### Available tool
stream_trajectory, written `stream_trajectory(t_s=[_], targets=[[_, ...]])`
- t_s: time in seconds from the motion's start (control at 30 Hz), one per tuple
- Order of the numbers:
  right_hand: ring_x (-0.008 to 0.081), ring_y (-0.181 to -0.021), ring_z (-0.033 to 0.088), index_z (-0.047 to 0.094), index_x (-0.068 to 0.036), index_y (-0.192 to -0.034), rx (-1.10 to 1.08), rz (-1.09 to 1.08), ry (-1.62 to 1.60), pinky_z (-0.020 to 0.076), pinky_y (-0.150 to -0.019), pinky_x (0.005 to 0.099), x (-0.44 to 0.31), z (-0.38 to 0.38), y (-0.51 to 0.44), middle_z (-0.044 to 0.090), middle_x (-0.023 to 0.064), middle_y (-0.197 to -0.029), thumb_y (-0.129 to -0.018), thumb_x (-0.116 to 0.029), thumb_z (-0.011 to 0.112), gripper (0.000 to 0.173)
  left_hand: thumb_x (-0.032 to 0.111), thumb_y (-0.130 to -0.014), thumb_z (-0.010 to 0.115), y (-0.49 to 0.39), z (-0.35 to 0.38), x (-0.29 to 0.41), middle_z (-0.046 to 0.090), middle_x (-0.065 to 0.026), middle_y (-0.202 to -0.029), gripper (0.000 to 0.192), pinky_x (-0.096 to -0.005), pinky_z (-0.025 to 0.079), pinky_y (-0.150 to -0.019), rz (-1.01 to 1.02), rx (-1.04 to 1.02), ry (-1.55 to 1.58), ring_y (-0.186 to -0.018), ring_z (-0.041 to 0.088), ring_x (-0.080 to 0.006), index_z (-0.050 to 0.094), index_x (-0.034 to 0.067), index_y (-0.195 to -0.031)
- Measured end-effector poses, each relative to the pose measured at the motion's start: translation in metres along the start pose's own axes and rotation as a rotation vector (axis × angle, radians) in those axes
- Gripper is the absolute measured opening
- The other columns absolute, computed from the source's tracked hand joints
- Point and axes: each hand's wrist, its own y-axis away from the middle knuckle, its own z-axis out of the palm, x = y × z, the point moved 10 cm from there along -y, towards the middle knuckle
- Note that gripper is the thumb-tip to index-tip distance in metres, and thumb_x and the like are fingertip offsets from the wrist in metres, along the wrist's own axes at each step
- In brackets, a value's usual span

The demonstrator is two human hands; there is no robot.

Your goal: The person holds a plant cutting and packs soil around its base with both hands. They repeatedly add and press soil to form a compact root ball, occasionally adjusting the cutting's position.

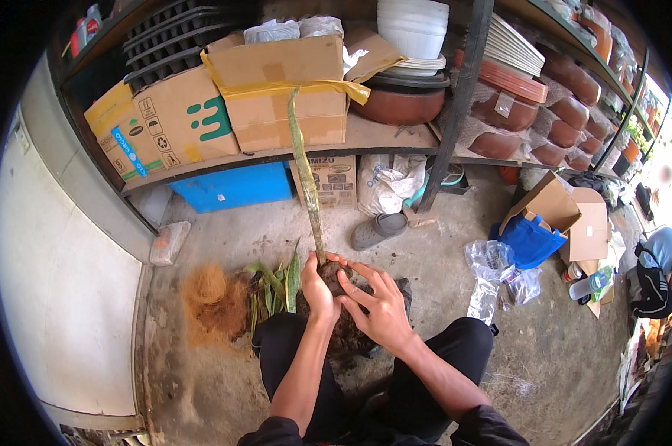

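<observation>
Between my two hands is a ball of dark soil (pixel 331 274) at the base of a tall, narrow snake plant leaf (pixel 308 184). My left hand (pixel 320 292) cups the ball from the left, while my right hand (pixel 376 301) presses its fingers against the right side. The leaf points away from me, mottled green and yellowish. Below my hands, loose dark potting soil (pixel 347 331) lies between my knees, partly hidden by my arms. Several more snake plant leaves (pixel 280 287) lie left of my left hand, beside a heap of brown coconut fibre (pixel 213 301).
A grey clog (pixel 379 231) stands on the concrete floor ahead. Behind it, a metal shelf (pixel 391 146) holds cardboard boxes (pixel 285 111), white pots (pixel 412 33) and brown pots. Plastic bags (pixel 489 262) and a blue bag (pixel 531 240) lie to the right. A person (pixel 656 267) is at the far right.
</observation>
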Motion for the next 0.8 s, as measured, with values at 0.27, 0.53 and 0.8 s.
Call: stream_trajectory(t_s=[0.27, 0.53, 0.8], targets=[[0.0286, -0.106, 0.060, 0.063, -0.016, -0.131, -0.050, 0.040, 0.051, 0.0494, -0.085, 0.0393, -0.003, 0.003, 0.002, 0.057, 0.0101, -0.127, -0.083, -0.022, 0.074, 0.049, 0.033, -0.106, 0.033, 0.000, 0.001, 0.007, 0.064, -0.0100, -0.082, 0.046, -0.0330, 0.050, -0.075, 0.198, -0.070, -0.159, -0.076, 0.061, -0.0188, 0.059, 0.001, -0.085], [0.0295, -0.105, 0.060, 0.065, -0.013, -0.129, -0.036, 0.054, -0.052, 0.0496, -0.087, 0.0404, 0.006, 0.003, 0.002, 0.059, 0.0097, -0.125, -0.083, -0.018, 0.073, 0.047, 0.032, -0.107, 0.029, 0.002, 0.004, 0.011, 0.064, -0.0097, -0.083, 0.049, -0.0325, 0.049, -0.077, 0.212, -0.085, -0.226, -0.077, 0.061, -0.0183, 0.059, 0.000, -0.085], [0.0289, -0.098, 0.060, 0.068, -0.011, -0.123, 0.015, 0.023, -0.058, 0.0501, -0.084, 0.0403, 0.002, -0.009, -0.006, 0.060, 0.0100, -0.120, -0.081, -0.015, 0.074, 0.042, 0.037, -0.108, 0.022, 0.022, 0.028, 0.033, 0.066, -0.0088, -0.087, 0.057, -0.0329, 0.047, -0.079, 0.463, -0.159, -0.505, -0.081, 0.060, -0.0184, 0.062, -0.002, -0.101]])
